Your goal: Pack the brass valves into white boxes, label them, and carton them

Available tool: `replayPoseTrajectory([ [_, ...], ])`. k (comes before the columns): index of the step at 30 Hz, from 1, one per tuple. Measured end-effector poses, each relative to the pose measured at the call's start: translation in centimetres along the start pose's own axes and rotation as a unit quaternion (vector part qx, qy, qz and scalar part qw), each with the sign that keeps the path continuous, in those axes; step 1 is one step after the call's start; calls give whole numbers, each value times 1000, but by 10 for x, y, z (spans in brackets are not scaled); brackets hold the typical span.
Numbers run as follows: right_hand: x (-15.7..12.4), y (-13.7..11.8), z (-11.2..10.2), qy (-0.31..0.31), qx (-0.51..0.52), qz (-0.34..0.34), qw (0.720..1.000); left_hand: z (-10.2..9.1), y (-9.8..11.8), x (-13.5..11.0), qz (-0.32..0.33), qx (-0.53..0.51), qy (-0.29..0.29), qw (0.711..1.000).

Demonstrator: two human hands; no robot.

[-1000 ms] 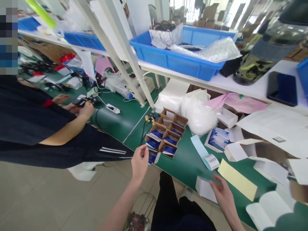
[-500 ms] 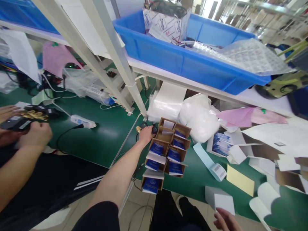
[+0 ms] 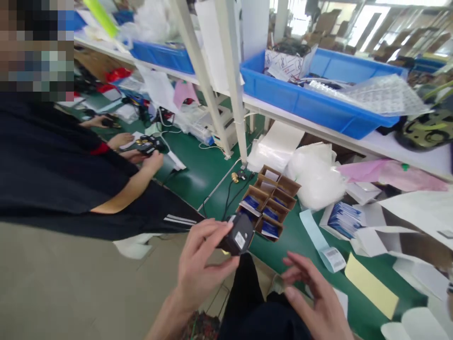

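Observation:
My left hand (image 3: pixel 200 262) grips a small black boxy device (image 3: pixel 245 231) with a white label, held up in front of the near end of the brown cartons (image 3: pixel 264 185). The fingers wrap its left side. Black cables lie behind it on the bench, near a small brass fitting (image 3: pixel 235 177). Blue booklets (image 3: pixel 271 228) stand inside several of the open cartons. My right hand (image 3: pixel 316 295) hangs in the air to the right of the device, its fingers apart and holding nothing. A white box (image 3: pixel 342 301) is partly hidden behind that hand.
A co-worker's hands (image 3: pixel 152 163) hold a black and brass device on the left. On the green bench (image 3: pixel 198 189) lie a light-blue label strip (image 3: pixel 314 231), a yellow card (image 3: pixel 371 285) and a box of booklets (image 3: pixel 343 219). A blue bin (image 3: pixel 304 101) sits on the shelf above.
My left hand has come back from the far side of the cartons toward me, now with the black device in it. My right hand has left the white box. The view has swung left.

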State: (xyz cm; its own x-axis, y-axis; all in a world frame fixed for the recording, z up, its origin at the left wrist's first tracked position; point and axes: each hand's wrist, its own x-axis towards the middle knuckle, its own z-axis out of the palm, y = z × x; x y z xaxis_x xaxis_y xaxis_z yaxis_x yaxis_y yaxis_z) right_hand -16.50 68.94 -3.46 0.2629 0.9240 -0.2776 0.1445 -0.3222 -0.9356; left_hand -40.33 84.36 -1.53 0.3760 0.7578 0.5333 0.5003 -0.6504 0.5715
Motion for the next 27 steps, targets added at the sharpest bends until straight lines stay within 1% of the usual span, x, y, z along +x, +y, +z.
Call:
replayPoseTrajectory([
  [2,-10,-28,1,-83,-12,-80,993,-16,58,-25,21,-4,-24,999],
  [4,-27,-46,-3,-130,-42,-118,984,-21,105,-51,39,-5,-54,998],
  [5,-36,-49,-6,-142,-61,-128,980,-21,123,-64,46,-4,-64,997],
  [7,-55,-48,-15,-134,-104,-149,974,-16,150,-88,49,-5,-66,997],
  [9,-70,-40,-24,-112,-144,-157,971,-7,166,-110,35,-17,-54,998],
  [10,-77,-36,-28,-103,-154,-150,971,-2,171,-120,18,-27,-48,998],
  [12,-87,-30,-35,-98,-134,-110,980,7,177,-138,-44,-50,-42,997],
  [14,-96,-27,-42,-112,-68,-52,990,12,178,-157,-120,-83,-44,988],
  [15,-101,-26,-46,-115,-28,-29,993,14,178,-166,-146,-96,-52,983],
  [16,-105,-25,-50,-117,14,-14,993,14,177,-174,-154,-103,-64,981],
  [18,-115,-24,-59,-117,87,-2,989,10,177,-189,-130,-95,-82,984],
  [20,-128,-22,-66,-123,142,4,982,-4,184,-196,-88,-81,-75,990],
  [21,-136,-21,-69,-132,165,8,977,-14,190,-197,-71,-79,-66,992],
  [23,-154,-19,-74,-146,204,24,968,-43,209,-195,-43,-76,-60,994],
  [24,-164,-18,-76,-141,221,35,964,-60,219,-193,-27,-68,-65,995],
  [26,-184,-13,-78,-111,238,60,963,-94,236,-187,13,-52,-84,995],
  [27,-193,-10,-79,-94,238,74,964,-109,241,-186,27,-49,-94,994],
])
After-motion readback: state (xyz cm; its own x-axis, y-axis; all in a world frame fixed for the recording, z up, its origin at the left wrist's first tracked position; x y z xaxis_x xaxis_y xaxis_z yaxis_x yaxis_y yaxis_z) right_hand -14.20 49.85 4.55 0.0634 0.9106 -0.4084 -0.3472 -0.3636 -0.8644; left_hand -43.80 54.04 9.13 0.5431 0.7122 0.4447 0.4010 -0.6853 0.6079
